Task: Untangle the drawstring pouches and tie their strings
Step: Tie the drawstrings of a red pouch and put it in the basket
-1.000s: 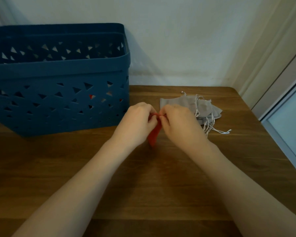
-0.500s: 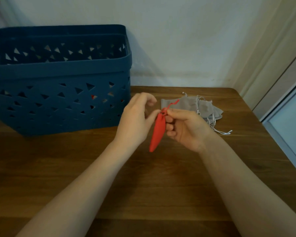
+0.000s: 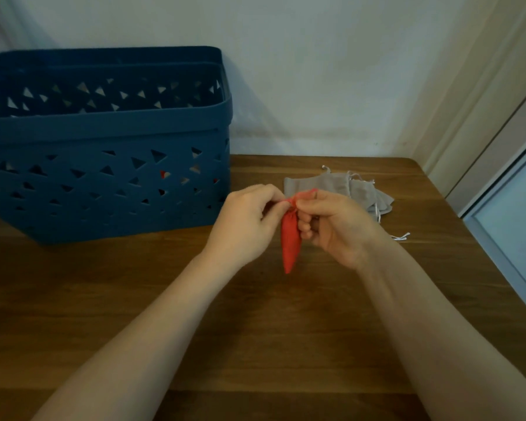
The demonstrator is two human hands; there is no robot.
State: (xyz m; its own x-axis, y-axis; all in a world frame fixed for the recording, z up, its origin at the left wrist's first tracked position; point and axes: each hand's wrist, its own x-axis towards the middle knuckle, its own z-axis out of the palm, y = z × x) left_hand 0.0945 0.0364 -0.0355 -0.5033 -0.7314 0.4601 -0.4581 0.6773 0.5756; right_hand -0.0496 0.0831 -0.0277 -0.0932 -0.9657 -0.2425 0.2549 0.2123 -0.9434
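A small red drawstring pouch (image 3: 290, 241) hangs above the wooden table (image 3: 255, 314), its neck gathered tight. My left hand (image 3: 245, 221) pinches the red string at the left of the neck. My right hand (image 3: 336, 226) pinches the string at the right of the neck, its lower fingers curled beside the pouch. Behind my right hand lies a small pile of grey pouches (image 3: 340, 186) with white strings trailing to the right.
A large dark blue plastic basket (image 3: 104, 165) with triangular holes stands at the back left of the table; something red shows through its holes. The wall runs behind, and the table's right edge meets a window frame (image 3: 504, 247).
My left hand, which had let go and lifted its fingers half a second ago, has come back to the pouch's neck and pinches the string again. The pouch stays hanging between both hands.
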